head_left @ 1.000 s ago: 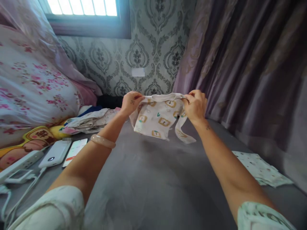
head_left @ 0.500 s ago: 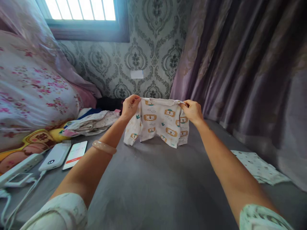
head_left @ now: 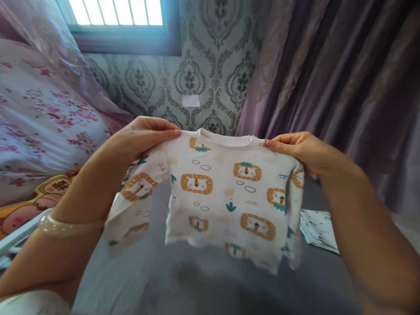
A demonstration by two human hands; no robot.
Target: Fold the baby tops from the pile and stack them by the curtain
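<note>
Both hands hold a small lion-print shirt up in the air above the grey bed. Left hand fingers pinch its left shoulder; right hand fingers pinch the right shoulder. Folded cloth lies on bed at right, floral quilt at left.

Soft matt printed cloth shirt; smooth grey bedsheet; glossy satin curtain.

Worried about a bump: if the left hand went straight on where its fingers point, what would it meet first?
Probably the shirt, at its collar; beyond that, the right hand.
</note>
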